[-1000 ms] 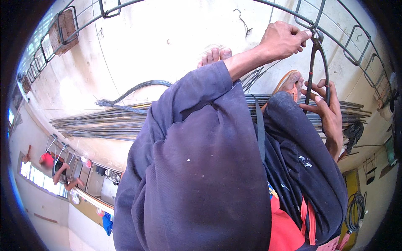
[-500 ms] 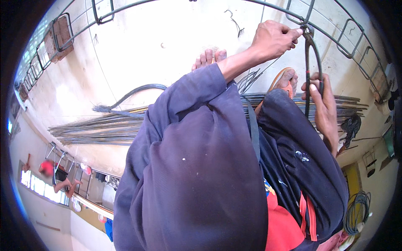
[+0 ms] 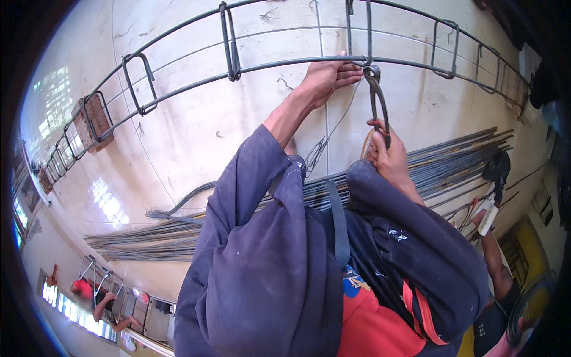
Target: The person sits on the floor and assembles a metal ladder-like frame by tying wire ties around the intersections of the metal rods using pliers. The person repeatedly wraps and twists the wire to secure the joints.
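The one view comes from the person's head, through the left of two side-by-side fisheye cameras, and looks steeply down and ahead over the lap to the floor [image 3: 190, 154]. Nearest the lens, dark clothing [image 3: 256, 285] fills the lower middle; the left hand [image 3: 324, 80] and right hand [image 3: 389, 157] sit farther off, above centre. The wide lens bows the metal frame [image 3: 234, 74] into an arc and takes in a tilted wall [image 3: 65, 315] at lower left.
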